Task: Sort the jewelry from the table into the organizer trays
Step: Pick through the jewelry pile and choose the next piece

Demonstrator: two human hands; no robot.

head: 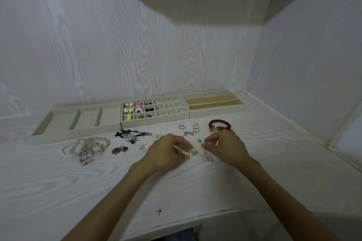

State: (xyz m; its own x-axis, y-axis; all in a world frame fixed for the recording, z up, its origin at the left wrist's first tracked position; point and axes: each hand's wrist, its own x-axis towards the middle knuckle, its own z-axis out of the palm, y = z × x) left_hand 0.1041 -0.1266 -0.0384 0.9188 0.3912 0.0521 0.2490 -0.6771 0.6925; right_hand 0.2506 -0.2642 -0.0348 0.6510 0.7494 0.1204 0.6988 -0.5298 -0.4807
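Jewelry lies scattered across the white wood-grain table (58, 191), in front of three beige fabric-lined organizer trays set in a row against the wall. At the far left stands the wide tray with three long compartments (78, 118), which shows no pieces in it. Near its front edge rest a white pearl bracelet (67, 150) and, touching it, a tangled heap of pale pink and clear bead strands (92, 147). Just to the right sits a small dark charm (120, 149), and behind it a cluster of black cross and bow pieces (131, 135). The middle tray, a grid of small square cells (154, 108), has its left columns filled with cream, pink, red, yellow, green and black earrings, while its right cells look bare. The left hand (166, 152) hovers low over the table with fingers curled, pinching a small pale green piece with a thin pink stem (191, 151). Between the hands, small gold and clear earrings (206, 157) lie on the table. Behind them are a silver ring (182, 127), stacked gold rings (195, 128) and a small gold heart charm (191, 133). The right hand (227, 147) has thumb and forefinger drawn together on something tiny; what it is cannot be made out. A dark red bead bracelet (221, 124) lies beyond that hand, close to the right tray with two long slots (212, 102).
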